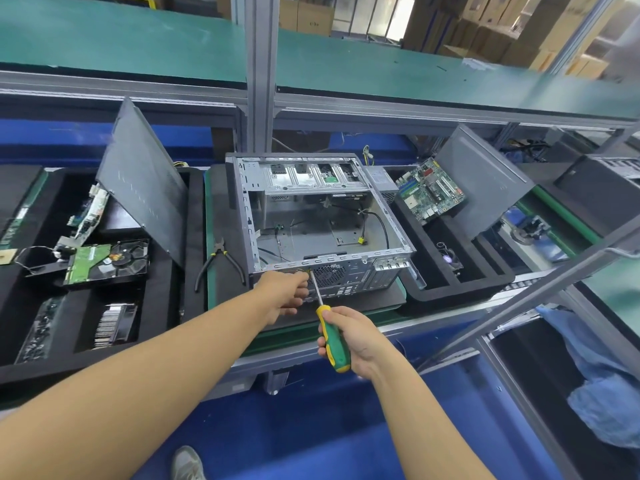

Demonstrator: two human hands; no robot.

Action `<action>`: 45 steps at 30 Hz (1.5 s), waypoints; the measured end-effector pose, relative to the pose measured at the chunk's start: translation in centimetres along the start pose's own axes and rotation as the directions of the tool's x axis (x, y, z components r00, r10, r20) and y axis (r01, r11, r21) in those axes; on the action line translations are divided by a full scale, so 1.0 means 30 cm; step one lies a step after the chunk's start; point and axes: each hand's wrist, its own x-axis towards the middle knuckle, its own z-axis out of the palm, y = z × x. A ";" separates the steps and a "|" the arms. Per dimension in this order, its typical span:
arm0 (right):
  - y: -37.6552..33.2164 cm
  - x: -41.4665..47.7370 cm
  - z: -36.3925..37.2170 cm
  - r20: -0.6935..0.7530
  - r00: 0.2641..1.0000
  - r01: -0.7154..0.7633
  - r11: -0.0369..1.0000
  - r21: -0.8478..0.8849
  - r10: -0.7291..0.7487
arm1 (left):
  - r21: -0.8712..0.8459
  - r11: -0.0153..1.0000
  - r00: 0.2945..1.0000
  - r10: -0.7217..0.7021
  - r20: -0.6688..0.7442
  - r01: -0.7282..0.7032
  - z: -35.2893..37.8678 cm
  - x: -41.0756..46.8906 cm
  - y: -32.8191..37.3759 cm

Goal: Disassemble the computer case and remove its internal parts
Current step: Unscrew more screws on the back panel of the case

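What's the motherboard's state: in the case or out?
Out. The motherboard leans in the foam tray right of the computer case, whose floor shows bare metal.

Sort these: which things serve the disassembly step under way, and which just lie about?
In use: open grey metal computer case; green-and-yellow-handled screwdriver in right hand; left hand at case's rear.
Lying about: black-handled pliers; green circuit-board motherboard; black hard drive.
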 end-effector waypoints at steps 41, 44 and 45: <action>-0.181 -0.040 -0.012 0.074 0.912 0.388 0.906 0.170 -0.404 | -0.212 0.909 0.851 0.411 0.327 -0.358 0.068 -0.001 0.154; -0.254 -0.003 0.018 -0.090 0.897 0.441 0.891 0.113 -0.432 | -0.016 0.854 0.801 0.493 0.340 -0.519 0.067 -0.002 0.187; -0.269 0.011 0.022 -0.114 0.898 0.436 0.894 0.101 -0.425 | 0.047 0.810 0.774 0.540 0.330 -0.585 0.067 -0.001 0.201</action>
